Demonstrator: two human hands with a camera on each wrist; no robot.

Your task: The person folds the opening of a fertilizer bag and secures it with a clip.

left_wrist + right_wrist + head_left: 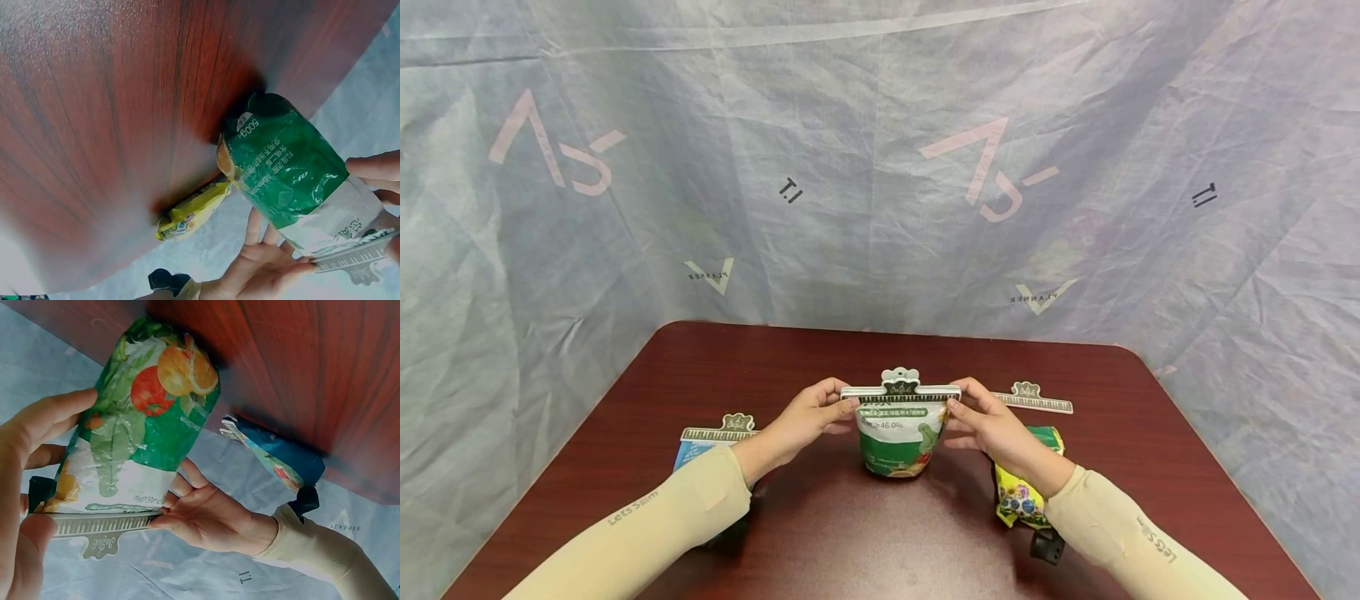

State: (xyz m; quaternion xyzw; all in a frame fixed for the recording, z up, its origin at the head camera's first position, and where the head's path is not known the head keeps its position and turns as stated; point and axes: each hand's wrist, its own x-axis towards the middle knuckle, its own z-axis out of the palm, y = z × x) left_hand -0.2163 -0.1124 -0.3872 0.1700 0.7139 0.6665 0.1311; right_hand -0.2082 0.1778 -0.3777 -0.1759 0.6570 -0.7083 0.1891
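Note:
A green and white bag [895, 446] with printed fruit and vegetables stands upright on the table. Across its folded top sits a long bag clip [900, 395] with a piano-key pattern. My left hand [805, 421] pinches the left end of this clip, thumb on the near face and fingers behind. At the other end, my right hand [1000, 429] pinches clip and bag corner the same way. The right wrist view shows the printed tomato and orange on the bag [156, 394], with the clip [100, 526] along its edge.
Left on the dark red table [925, 533], a blue bag [696, 450] carries a similar clip [737, 423], partly behind my left forearm. To the right lie a yellow and green bag [1022, 496] and a loose piano-key clip [1037, 402]. A grey cloth [865, 208] hangs behind the table.

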